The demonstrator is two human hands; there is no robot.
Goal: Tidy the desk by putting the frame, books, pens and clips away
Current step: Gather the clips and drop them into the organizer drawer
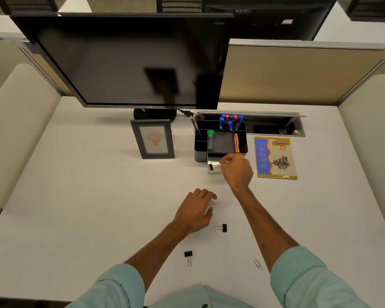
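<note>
A grey desk organizer (199, 152) holds blue and orange pens (230, 121), and its small front drawer (214, 172) is pulled out. My right hand (237, 172) hovers over the drawer and pinches the wire handle of a black binder clip (211, 167) that lies in it. My left hand (196, 210) rests palm down on the desk with loosely bent fingers, holding nothing. Loose on the desk lie two more binder clips (223, 228) (188, 254) and a paper clip (257, 264). A dark picture frame (152, 138) stands left of the organizer. A book (275, 157) lies to its right.
A large dark monitor (129, 61) stands at the back on a round base. Behind the book is an open cable tray (276, 126) set into the white desk (87, 196). Partition walls close off the desk on the left, the right and behind.
</note>
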